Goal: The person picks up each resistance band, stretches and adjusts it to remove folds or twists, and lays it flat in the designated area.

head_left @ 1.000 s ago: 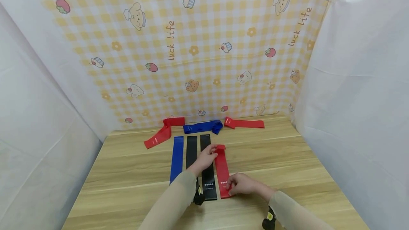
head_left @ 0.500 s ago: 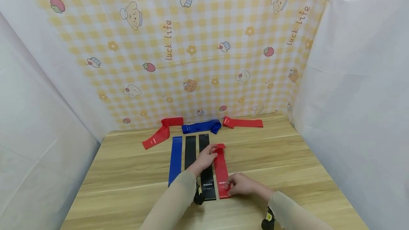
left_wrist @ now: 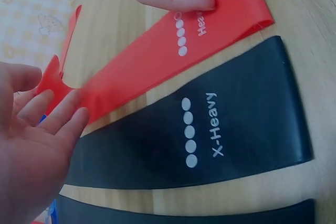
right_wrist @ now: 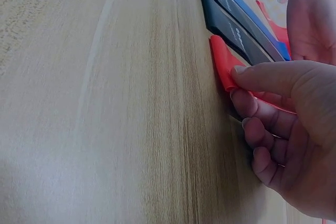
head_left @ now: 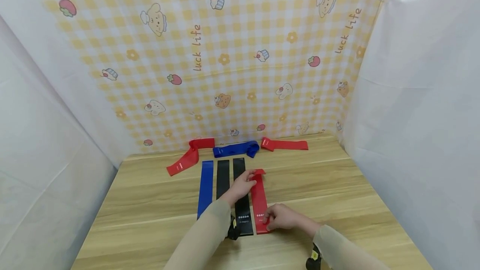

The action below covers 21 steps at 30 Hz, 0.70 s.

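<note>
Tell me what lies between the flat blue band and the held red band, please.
Two black bands, partly hidden by the left arm, in the head view.

Pretty sure this is a makeshift curtained booth: yellow gingham cloth (head_left: 232,32) with a cartoon cupcake-and-strawberry print (head_left: 262,56) and "luck life" lettering (head_left: 197,48) across the back, a white sheet (head_left: 45,116) down the left side, another white sheet (head_left: 412,124) down the right, wood-grain table (head_left: 318,186) in between. Whether it's inside a home, studio or office, can't tell from here.
</note>
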Tool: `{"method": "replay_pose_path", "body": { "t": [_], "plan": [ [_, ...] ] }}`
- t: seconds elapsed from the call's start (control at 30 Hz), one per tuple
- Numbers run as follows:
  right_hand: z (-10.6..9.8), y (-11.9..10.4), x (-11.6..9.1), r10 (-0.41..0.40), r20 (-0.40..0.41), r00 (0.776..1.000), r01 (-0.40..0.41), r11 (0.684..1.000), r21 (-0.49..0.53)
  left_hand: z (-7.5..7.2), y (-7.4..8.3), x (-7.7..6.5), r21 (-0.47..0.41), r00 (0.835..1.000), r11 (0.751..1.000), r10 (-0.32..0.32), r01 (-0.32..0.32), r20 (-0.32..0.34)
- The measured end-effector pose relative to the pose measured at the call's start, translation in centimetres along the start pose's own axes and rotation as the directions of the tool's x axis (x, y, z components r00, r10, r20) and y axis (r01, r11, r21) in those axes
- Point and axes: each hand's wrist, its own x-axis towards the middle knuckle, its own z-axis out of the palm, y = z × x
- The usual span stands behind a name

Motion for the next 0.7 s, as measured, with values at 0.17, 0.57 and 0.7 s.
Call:
{"method": "replay_pose_path", "body": {
  "t": [0.17,0.57,0.7],
  "plan": [
    [0.04,0.26,0.13,-0.009,-0.003,1.0,0.008,1.0,-0.026,-0.25,-0.46,-0.16,0.066,1.0,0.998,-0.019,0.017,0.02],
    [0.21,0.4,0.35,-0.024,-0.005,1.0,0.023,0.996,-0.089,-0.34,-0.71,-0.45,0.01,0.996,0.998,-0.062,0.062,0.059],
    [0.23,0.44,0.36,-0.02,-0.006,1.0,0.02,0.996,-0.09,-0.34,-0.59,-0.85,0.096,0.994,0.994,-0.066,0.057,0.087]
  ]
}}
